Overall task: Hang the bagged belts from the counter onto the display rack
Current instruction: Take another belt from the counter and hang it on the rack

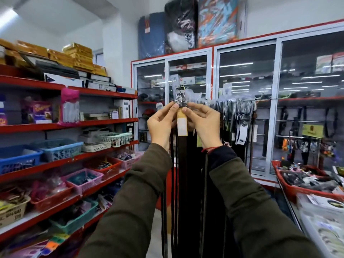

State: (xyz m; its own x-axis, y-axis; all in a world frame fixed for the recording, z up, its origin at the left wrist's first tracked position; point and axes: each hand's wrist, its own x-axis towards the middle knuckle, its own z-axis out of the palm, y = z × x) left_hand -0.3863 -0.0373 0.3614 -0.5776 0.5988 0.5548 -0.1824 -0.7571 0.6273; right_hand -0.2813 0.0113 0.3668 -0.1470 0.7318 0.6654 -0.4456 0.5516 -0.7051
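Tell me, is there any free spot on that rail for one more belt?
Both hands, left hand and right hand, hold the bagged belt up. The rail looks bare right of the hanging belts; left of that, it is packed.

Belt ends [183, 244] below frame edge

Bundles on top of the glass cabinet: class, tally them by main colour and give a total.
Blue bundle: 1
Black bundle: 1
Orange-and-teal bundle: 1
Total: 3
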